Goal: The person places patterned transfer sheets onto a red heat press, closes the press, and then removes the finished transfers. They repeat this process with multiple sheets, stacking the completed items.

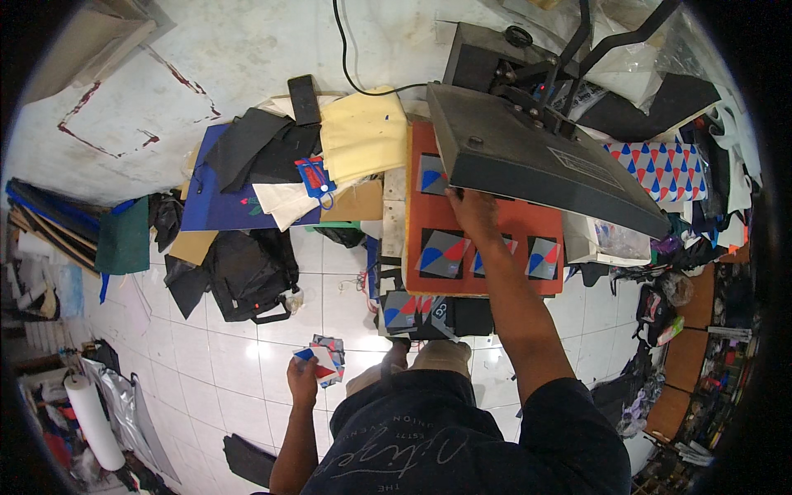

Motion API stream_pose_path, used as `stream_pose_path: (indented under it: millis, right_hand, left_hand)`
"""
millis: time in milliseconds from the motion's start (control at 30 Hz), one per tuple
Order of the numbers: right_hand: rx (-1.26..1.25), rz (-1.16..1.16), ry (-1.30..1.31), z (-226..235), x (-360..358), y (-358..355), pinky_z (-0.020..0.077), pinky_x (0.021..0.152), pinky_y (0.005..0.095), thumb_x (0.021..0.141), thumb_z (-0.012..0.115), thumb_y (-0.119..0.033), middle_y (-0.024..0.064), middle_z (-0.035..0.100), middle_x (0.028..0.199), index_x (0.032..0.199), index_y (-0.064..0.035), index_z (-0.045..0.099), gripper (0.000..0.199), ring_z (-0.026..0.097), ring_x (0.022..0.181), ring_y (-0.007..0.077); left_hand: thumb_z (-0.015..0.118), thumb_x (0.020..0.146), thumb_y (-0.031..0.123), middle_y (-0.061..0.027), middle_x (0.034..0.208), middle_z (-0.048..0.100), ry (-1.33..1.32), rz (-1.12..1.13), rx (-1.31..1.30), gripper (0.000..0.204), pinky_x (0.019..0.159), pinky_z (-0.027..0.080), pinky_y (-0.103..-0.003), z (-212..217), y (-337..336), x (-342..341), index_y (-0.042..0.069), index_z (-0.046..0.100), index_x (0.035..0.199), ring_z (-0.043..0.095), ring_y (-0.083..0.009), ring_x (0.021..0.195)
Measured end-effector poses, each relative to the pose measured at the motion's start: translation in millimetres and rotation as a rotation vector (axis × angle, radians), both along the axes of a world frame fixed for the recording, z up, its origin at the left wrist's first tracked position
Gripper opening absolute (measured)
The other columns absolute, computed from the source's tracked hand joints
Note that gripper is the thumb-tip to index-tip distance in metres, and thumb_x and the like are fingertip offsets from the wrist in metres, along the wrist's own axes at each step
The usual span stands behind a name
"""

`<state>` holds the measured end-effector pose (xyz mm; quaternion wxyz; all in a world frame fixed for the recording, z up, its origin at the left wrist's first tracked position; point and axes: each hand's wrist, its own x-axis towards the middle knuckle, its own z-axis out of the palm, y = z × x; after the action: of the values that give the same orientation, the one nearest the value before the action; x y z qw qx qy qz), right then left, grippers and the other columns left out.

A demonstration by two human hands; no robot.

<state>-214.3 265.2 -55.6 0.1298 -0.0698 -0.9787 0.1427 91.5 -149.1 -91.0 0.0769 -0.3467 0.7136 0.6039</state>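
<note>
My left hand (304,375) is closed on a small bunch of printed paper pieces (327,367) in red, blue, white and grey, held low at my left side. My right arm stretches forward over the red-orange pad (483,285) of a heat press. Beneath the raised upper plate (528,157), my right hand (476,213) has its fingers drawn together at the right edge of a printed square (432,177). What lies between the fingertips is hidden. Nearer me on the pad lie more dark squares with red and blue shapes, such as one at the left (443,253); my forearm partly covers the middle one.
Dark printed pieces (404,312) lie just in front of the pad. To its left are yellow sheets (363,136), a phone (304,99) and dark fabric (247,148). A black bag (247,276) stands beyond the press on the left. A patterned sheet (660,172) lies at right.
</note>
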Motion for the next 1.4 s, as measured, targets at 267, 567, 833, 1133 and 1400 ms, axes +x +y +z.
stream_pose_path:
  millis: [267, 567, 833, 1133, 1400]
  right_hand:
    - [-0.011, -0.028, -0.038, -4, -1, 0, 0.0487, 0.085, 0.0447, 0.089, 0.061, -0.038, 0.0165, 0.066, 0.100, 0.107, -0.0057, 0.061, 0.038, 0.063, 0.098, 0.0334]
    - [-0.069, -0.022, 0.022, 4, 2, 7, 0.0503, 0.081, 0.0440, 0.089, 0.060, -0.036, 0.0170, 0.065, 0.103, 0.107, -0.0076, 0.062, 0.034, 0.063, 0.097, 0.0321]
    - [-0.104, 0.025, -0.046, 33, 42, 13, 0.0510, 0.079, 0.0419, 0.087, 0.063, -0.031, 0.0119, 0.065, 0.101, 0.108, -0.0077, 0.063, 0.031, 0.064, 0.092, 0.0295]
    - [-0.634, 0.188, -0.251, 76, 110, -42, 0.0512, 0.078, 0.0402, 0.087, 0.064, -0.030, 0.0154, 0.065, 0.102, 0.109, -0.0078, 0.065, 0.031, 0.064, 0.088, 0.0302]
    - [-0.942, 0.406, -0.622, 86, 187, -100, 0.0491, 0.070, 0.0292, 0.085, 0.071, -0.026, 0.0104, 0.062, 0.094, 0.112, -0.0011, 0.061, 0.038, 0.060, 0.079, 0.0154]
  left_hand:
    - [0.064, 0.082, 0.008, -0.0077, 0.087, 0.065, -0.009, 0.002, 0.015, 0.018, 0.070, 0.049, -0.029, 10, 7, -5, -0.001, 0.061, 0.098, 0.061, -0.0157, 0.077]
    - [0.064, 0.082, 0.008, -0.0073, 0.087, 0.065, 0.013, -0.006, 0.018, 0.018, 0.070, 0.048, -0.028, 5, 5, -2, -0.001, 0.061, 0.098, 0.061, -0.0153, 0.077]
    - [0.064, 0.082, 0.007, -0.0075, 0.087, 0.065, 0.004, -0.029, -0.029, 0.018, 0.069, 0.048, -0.029, 5, 4, -3, -0.002, 0.061, 0.098, 0.061, -0.0157, 0.077]
    - [0.058, 0.086, 0.008, -0.0089, 0.090, 0.065, 0.055, 0.112, 0.236, 0.017, 0.073, 0.050, -0.029, 33, 31, -35, -0.001, 0.060, 0.100, 0.062, -0.0168, 0.081]
    - [0.061, 0.087, 0.007, -0.0067, 0.091, 0.066, 0.105, 0.060, 0.431, 0.013, 0.071, 0.050, -0.029, 75, 83, -69, 0.004, 0.061, 0.099, 0.062, -0.0147, 0.080]
